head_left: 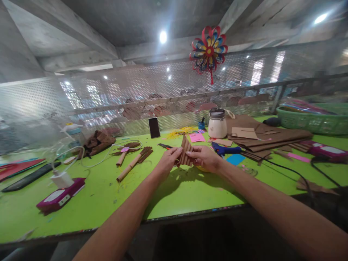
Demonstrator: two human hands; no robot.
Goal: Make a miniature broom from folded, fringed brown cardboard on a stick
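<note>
Between my two hands, a little above the green table (130,203), is a piece of pleated brown paper (186,154) with light and dark stripes along its folds. My left hand (172,159) pinches its left edge, fingers closed. On the opposite edge my right hand (203,157) grips it with thumb and fingers. Part of a yellow item (201,169) shows under my right hand, mostly hidden. A blue glue gun (225,149) lies just right of that hand. Left of my left hand rests a cutter (164,146) with a dark body and an orange part.
Brown paper rolls with fringed ends (130,169) lie left. A purple power strip (61,197) holds a charger. A phone (154,127) leans upright behind; a white jar (217,125) stands right of it. Brown paper sheets (272,136) and a green basket (312,119) are at right.
</note>
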